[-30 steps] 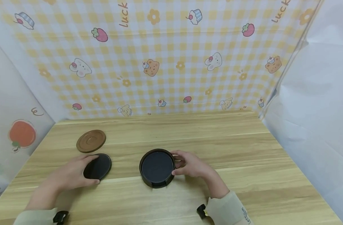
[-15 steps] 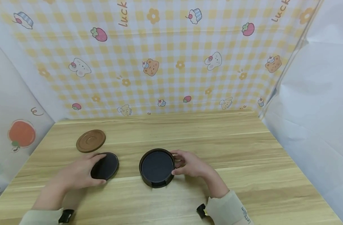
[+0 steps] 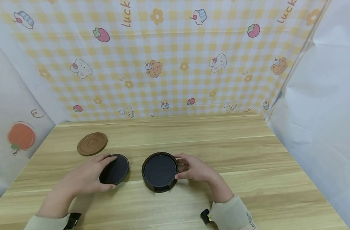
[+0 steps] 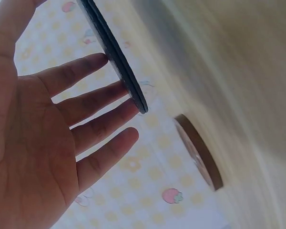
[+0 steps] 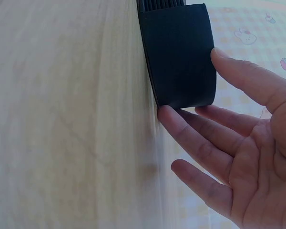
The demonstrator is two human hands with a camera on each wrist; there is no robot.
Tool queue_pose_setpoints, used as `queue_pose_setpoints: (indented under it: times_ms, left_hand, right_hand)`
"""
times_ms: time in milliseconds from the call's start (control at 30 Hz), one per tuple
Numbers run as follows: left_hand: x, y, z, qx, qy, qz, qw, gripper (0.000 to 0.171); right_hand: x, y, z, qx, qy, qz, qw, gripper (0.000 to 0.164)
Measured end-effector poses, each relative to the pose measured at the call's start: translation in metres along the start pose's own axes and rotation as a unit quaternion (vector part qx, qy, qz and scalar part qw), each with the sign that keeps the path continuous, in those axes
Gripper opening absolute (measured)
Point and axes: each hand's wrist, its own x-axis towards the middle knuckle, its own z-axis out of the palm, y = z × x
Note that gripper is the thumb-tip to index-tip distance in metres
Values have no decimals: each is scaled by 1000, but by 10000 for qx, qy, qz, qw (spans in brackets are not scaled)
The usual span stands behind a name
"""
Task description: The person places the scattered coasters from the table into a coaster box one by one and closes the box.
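In the head view my left hand [image 3: 88, 175] pinches a round black coaster [image 3: 117, 169] by its edges, thumb at the near side and fingertips at the far side. The left wrist view shows two thin layers along the edge of this coaster [image 4: 117, 57], above the wooden tabletop. To its right stands a round black coaster holder [image 3: 160, 189] with a notch in its front wall and a black coaster [image 3: 161, 171] on top inside. My right hand [image 3: 196, 167] grips the holder's right side between thumb and fingers. Several stacked edges show inside the holder in the right wrist view.
A brown round wooden coaster [image 3: 92, 144] with a ringed middle lies on the wood-grain table [image 3: 220, 143] at the back left. A yellow checked cloth [image 3: 175, 64] hangs behind the table, with white sheets at both sides.
My left hand has moved right with the black coaster, closing the distance to the holder. My right hand and the holder have stayed in place, as has the brown coaster.
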Motion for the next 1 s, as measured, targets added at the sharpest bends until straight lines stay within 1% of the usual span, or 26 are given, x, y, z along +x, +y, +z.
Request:
queue_pose_setpoints:
  times_ms: [200,367,600,767,833,1000]
  left_hand:
    - [8,12,-6,-39,-13,121,9999,91]
    - [14,23,-9,14,-21,212,9998,91]
    - [24,36,-11,93,88,348,9993,88]
    - [33,45,-11,97,164,578,9981,87]
    - [37,48,-11,80,139,635,9979,87]
    - [44,58,-9,-94,-64,669,9977,87]
  right_hand:
    - [0,0,0,50,-3,7,10000,69]
    - [0,1,0,1,-10,40,10000,69]
    - [0,0,1,25,31,108,9999,69]
    - [0,0,1,42,34,93,9999,68]
    - [0,1,1,20,13,59,10000,68]
    - [0,1,0,-10,-15,22,10000,69]
